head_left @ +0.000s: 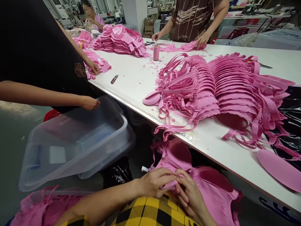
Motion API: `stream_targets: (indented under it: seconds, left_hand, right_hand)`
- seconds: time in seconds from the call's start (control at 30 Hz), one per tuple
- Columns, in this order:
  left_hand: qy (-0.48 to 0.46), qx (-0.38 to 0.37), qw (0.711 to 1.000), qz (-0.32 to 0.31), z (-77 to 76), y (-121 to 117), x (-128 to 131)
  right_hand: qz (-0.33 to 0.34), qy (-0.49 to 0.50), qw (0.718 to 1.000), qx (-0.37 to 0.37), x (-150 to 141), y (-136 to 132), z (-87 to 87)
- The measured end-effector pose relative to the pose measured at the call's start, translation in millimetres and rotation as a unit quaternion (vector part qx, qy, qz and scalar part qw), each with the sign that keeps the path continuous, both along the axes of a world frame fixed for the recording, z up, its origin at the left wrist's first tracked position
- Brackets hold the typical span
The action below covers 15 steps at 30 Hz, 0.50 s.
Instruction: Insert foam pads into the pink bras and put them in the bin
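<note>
A pink bra [211, 188] lies in my lap below the table edge. My left hand [156, 182] pinches its fabric, fingers closed on it. Beside it, touching fingertip to fingertip, my right hand [191, 196] grips the same bra. On the white table [131, 84] in front of me stands a long stacked row of pink bras [211, 88] with straps hanging over the edge.
A person in black at the left holds a clear plastic bin [75, 141]. Another person [195, 18] works pink fabric across the table. Snips [114, 78], a pink thread cone [155, 52], loose pink pads [279, 169] and a further pink pile [122, 39] lie on the table.
</note>
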<state>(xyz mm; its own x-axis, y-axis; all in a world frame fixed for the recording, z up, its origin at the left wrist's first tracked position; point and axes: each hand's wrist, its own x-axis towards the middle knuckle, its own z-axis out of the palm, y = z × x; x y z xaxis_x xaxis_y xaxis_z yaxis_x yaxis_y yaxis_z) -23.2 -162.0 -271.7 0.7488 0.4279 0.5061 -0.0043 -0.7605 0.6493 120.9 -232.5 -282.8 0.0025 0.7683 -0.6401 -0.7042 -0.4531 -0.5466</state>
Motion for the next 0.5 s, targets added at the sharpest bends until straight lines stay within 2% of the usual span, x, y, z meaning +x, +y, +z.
stream_targets:
  seconds: [0.07, 0.17, 0.27, 0.33, 0.5]
  left_hand:
    - [0.008, -0.074, 0.997, 0.035, 1.0, -1.9, -1.1]
    - [-0.02, -0.201, 0.973, 0.114, 3.8, -3.7, 3.1]
    - [-0.042, -0.278, 0.948, 0.148, 5.9, -4.1, 10.4]
    - [-0.046, -0.283, 0.946, 0.151, 5.9, -4.1, 13.4]
    - [-0.039, -0.232, 0.965, 0.115, 4.8, -3.0, 10.4]
  right_hand:
    - [0.014, 0.016, 1.0, 0.017, -2.6, 0.3, -0.4]
    - [0.021, 0.022, 0.998, 0.055, -4.7, 2.2, 0.1]
    - [0.015, -0.001, 0.997, 0.077, -3.3, 3.6, 1.5]
    - [0.001, -0.021, 0.997, 0.07, -1.9, 3.8, 2.2]
    - [-0.017, -0.04, 0.997, 0.059, -1.3, 2.5, 2.9]
